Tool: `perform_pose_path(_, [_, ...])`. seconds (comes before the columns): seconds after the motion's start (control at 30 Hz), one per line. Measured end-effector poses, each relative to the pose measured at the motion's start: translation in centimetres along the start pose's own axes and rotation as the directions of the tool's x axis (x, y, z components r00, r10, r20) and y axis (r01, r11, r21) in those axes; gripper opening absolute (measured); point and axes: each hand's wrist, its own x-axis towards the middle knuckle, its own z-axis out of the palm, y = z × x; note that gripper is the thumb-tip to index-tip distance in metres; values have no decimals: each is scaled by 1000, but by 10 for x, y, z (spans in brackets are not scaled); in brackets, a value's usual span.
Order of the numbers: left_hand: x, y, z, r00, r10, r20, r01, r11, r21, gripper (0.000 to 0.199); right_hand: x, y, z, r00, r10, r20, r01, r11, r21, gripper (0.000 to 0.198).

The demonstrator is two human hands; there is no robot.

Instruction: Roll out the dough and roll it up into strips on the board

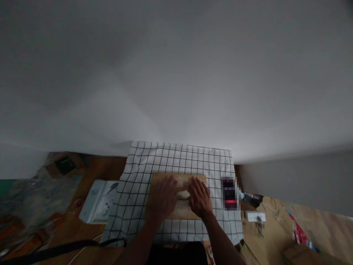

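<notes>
A pale lump of dough (183, 195) lies on a floury wooden board (179, 214), its middle showing in the gap between my two hands. My left hand (166, 195) is over the left part of the board with its fingers stretched forward; it is somewhat blurred and borders the dough's left end. At the dough's right end is my right hand (199, 195), palm down, fingers pointing forward and slightly apart. Both hands cover the ends of the dough, so how far it reaches under them is hidden.
The board lies on a white cloth with black checks (182, 156) over a table against a pale wall (193, 92). A pixelated dark item (230, 194) sits at the cloth's right side. Left stands a white box (96, 201); right, a power strip (256, 216) with cables.
</notes>
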Motion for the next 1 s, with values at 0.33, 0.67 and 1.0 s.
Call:
perform_pose_path(0.33, [-3,2,-2,999,29,23,-32,994,105,71,-1,-2,2,998,-10,-60,10,1000,-1,60])
perform_pose_path(0.67, [-4,1,-6,998,14,69,-22,993,115,74,3,-4,-2,1000,7,-15,-7,1000,3,62])
perform_pose_path(1.0, [-4,4,-4,999,17,40,-22,991,131,74,-1,-2,6,998,-9,-59,10,1000,7,62])
